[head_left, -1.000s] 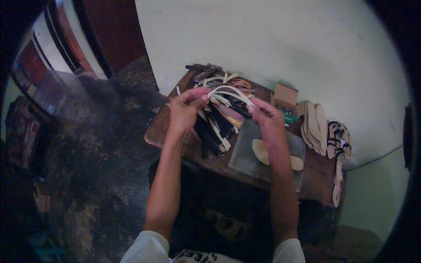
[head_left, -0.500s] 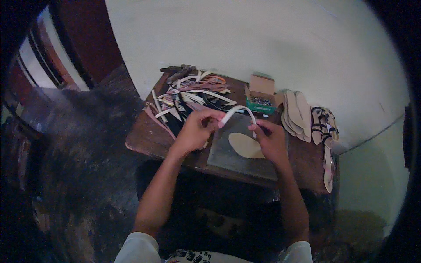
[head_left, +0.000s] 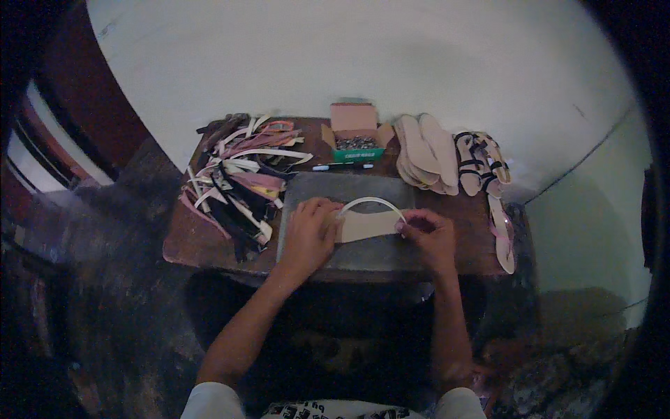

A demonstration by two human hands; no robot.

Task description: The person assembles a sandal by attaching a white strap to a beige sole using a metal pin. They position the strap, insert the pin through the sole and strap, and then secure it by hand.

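Observation:
A thin white strap [head_left: 370, 200] arches between my two hands, just above a beige sandal sole [head_left: 363, 227]. My left hand [head_left: 312, 234] is closed at the strap's left end and covers the left part of the sole. The strap's right end is pinched between thumb and fingers of my right hand [head_left: 429, 239], which hides the sole's right end. Beneath the sole lies a dark grey slab [head_left: 349, 260] on the brown wooden table. Whether the strap ends touch the sole, I cannot tell.
Many loose straps [head_left: 241, 174] in white, black and pink are heaped at left. An open green box [head_left: 357, 150] of small metal pieces stands behind the slab, with a pen [head_left: 342, 167] before it. Stacked soles [head_left: 419, 157], black-strapped sandals [head_left: 478, 164] and a pink-strapped sandal [head_left: 501, 234] lie at right.
Both hands have brought the strap down from in front of the box to the sole. The sole now lies straighter across the slab, and the view has shifted rightward.

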